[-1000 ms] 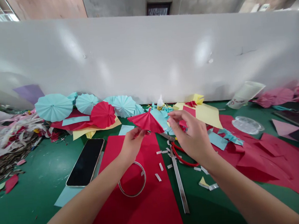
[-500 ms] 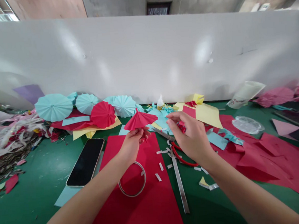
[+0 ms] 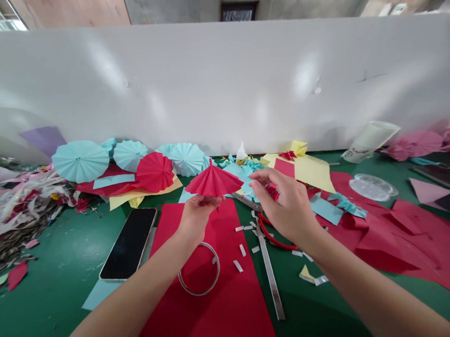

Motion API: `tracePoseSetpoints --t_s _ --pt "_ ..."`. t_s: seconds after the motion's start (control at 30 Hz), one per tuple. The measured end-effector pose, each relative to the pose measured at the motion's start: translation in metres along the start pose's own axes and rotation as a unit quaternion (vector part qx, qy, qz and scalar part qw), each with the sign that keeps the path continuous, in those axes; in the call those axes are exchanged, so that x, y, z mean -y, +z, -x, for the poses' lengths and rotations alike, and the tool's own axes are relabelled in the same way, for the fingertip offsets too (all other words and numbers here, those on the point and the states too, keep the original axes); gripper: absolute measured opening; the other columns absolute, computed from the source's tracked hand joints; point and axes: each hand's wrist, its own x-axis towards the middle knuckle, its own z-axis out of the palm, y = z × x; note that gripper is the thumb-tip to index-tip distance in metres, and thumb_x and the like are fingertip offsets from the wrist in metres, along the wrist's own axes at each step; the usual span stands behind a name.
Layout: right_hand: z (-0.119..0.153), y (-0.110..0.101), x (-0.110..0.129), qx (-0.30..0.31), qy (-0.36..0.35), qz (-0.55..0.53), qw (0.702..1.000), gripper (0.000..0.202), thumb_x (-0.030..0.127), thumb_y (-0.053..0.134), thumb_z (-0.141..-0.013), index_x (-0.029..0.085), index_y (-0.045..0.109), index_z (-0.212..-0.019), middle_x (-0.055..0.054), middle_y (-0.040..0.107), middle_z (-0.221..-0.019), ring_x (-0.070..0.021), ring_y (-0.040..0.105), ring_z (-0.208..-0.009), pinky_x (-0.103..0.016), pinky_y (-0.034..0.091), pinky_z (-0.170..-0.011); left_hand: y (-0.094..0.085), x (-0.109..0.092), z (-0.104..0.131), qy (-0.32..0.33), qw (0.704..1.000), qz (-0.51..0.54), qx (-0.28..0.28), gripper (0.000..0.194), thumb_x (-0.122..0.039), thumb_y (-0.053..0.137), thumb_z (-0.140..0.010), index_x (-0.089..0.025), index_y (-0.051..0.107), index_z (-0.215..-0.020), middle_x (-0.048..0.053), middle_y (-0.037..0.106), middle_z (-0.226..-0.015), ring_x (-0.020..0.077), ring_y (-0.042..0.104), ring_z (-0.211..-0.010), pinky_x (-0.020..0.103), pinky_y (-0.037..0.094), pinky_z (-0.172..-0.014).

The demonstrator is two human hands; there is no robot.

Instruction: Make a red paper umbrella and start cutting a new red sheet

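My left hand (image 3: 197, 215) is closed in a pinch beneath a small red pleated paper umbrella (image 3: 214, 181). Its canopy is spread and its pointed tip faces up; the fingers cover most of what is under it. To the right of the umbrella, my right hand (image 3: 284, 200) hovers with bent fingers, thumb and index tips a little apart, and I see nothing between them. Below that hand lie red-handled scissors (image 3: 271, 237) and a metal ruler (image 3: 271, 279). A red paper sheet (image 3: 221, 319) spreads under my left hand, with a roll of tape (image 3: 198, 269) on it.
A black phone (image 3: 129, 243) lies left of the red sheet. Light-blue pleated paper rounds (image 3: 80, 161) and a red one (image 3: 155, 172) line the white partition (image 3: 211, 86). Small white strips (image 3: 238, 266) are scattered about. A paper cup (image 3: 371, 141) and clear lid (image 3: 372, 187) are at the right.
The red paper umbrella has tilted more upright and shifted slightly right, turning in my left hand's fingers. My right hand has hardly moved.
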Motion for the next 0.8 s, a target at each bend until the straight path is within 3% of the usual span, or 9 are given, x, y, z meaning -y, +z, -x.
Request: tracePoseSetpoints --t_s 0.27,0.47,0.67,0.8 --pt "0.001 -0.001 -0.002 0.003 0.001 0.008 1.000 0.014 0.027 0.044 -0.084 0.020 0.056 -0.086 -0.004 0.066 -0.081 -0.0182 0.061 -0.077 -0.036 0.041 -0.073 -0.001 0.001 -0.002 -0.009 0.999 -0.018 -0.033 0.027 -0.021 0.074 -0.053 -0.015 0.059 -0.074 -0.001 0.063 -0.063 0.0134 0.061 -0.069 0.029 0.043 -0.075" --pt "0.000 -0.001 0.000 0.005 0.005 0.007 1.000 0.012 0.027 0.045 -0.083 0.020 0.055 -0.086 -0.003 0.066 -0.081 -0.0178 0.061 -0.077 -0.036 0.040 -0.075 -0.001 0.000 -0.002 -0.002 0.998 -0.058 -0.040 0.027 -0.023 0.074 -0.053 -0.016 0.057 -0.074 0.000 0.062 -0.065 0.0136 0.060 -0.069 0.027 0.042 -0.069" --pt "0.000 -0.002 0.000 0.004 0.002 0.009 1.000 0.012 0.026 0.045 -0.082 0.020 0.055 -0.085 -0.004 0.066 -0.081 -0.0191 0.061 -0.077 -0.036 0.040 -0.072 -0.005 -0.002 -0.005 0.046 0.991 -0.119 -0.033 0.020 -0.027 0.065 -0.062 -0.016 0.059 -0.077 0.002 0.064 -0.068 0.0157 0.060 -0.069 0.027 0.043 -0.065" --pt "-0.001 -0.002 -0.002 0.003 0.002 0.006 1.000 0.012 0.026 0.045 -0.082 0.021 0.055 -0.085 -0.004 0.066 -0.080 -0.0192 0.061 -0.077 -0.036 0.041 -0.072 -0.012 -0.004 -0.011 0.094 0.976 -0.193 -0.026 0.015 -0.022 0.063 -0.061 -0.016 0.061 -0.075 0.002 0.064 -0.070 0.0181 0.059 -0.070 0.028 0.043 -0.065"
